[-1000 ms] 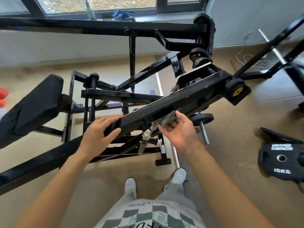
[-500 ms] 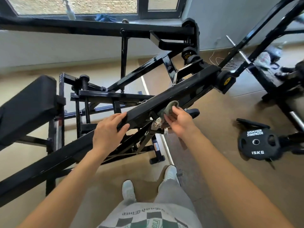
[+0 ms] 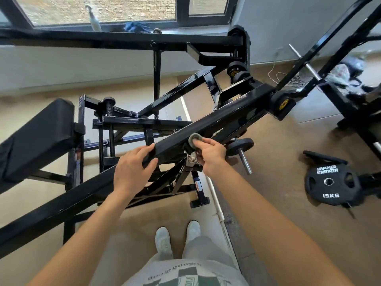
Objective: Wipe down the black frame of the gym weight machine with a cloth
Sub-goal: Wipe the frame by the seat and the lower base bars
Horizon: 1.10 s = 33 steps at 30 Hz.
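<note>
A long black square beam (image 3: 226, 118) of the weight machine runs diagonally from lower left to upper right, ending at a roller with a yellow hub (image 3: 282, 105). My right hand (image 3: 210, 154) presses a bunched grey-green cloth (image 3: 194, 139) against the beam's near side, just above a metal clip. My left hand (image 3: 134, 168) lies on top of the beam to the left of the cloth, fingers wrapped over its edge. The black seat pad (image 3: 39, 139) sits at the left.
A 15 kg Hammer Strength plate (image 3: 332, 186) lies on the floor at right. A small plate on a steel peg (image 3: 241, 146) juts out beside my right hand. More black frame bars (image 3: 321, 46) cross the upper right. A blue rag (image 3: 136, 27) lies on the window sill.
My right hand has drawn the cloth into a tighter wad and shifted it slightly along the beam's side. The left hand stays on the beam. The view has swung right.
</note>
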{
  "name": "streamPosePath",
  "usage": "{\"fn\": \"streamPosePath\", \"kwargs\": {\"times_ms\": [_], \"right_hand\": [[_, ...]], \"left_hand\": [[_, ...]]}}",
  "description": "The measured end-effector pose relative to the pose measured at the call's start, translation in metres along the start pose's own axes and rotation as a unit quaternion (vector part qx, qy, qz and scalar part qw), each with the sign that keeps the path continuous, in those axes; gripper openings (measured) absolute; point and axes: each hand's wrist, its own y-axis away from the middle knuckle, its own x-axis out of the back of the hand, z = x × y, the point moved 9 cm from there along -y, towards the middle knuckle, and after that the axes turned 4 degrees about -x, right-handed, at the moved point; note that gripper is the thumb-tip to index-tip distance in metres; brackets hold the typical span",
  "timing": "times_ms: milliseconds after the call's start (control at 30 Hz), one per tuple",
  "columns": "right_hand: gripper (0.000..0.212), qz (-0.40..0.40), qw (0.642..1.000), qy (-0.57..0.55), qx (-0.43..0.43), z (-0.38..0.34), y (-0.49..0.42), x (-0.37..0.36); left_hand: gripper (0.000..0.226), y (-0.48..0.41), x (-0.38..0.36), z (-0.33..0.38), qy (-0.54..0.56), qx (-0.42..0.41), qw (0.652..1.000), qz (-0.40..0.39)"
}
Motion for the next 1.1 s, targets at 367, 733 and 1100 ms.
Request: {"fn": "streamPosePath", "kwargs": {"times_ms": [367, 733, 1100], "right_hand": [[0.020, 0.072, 0.989, -0.080, 0.101, -0.058, -0.044, 0.048], [0.025, 0.204, 0.932, -0.001, 0.301, -0.157, -0.089, 0.102], [0.025, 0.093, 0.930, 0.097, 0.342, -0.094, -0.045, 0.057]], "left_hand": [[0.037, -0.001, 0.002, 0.010, -0.054, 0.054, 0.993, 0.095], [0.036, -0.002, -0.005, 0.008, -0.130, 0.026, 0.983, 0.128], [0.035, -0.003, -0.004, 0.009, -0.144, 0.028, 0.982, 0.121]]}}
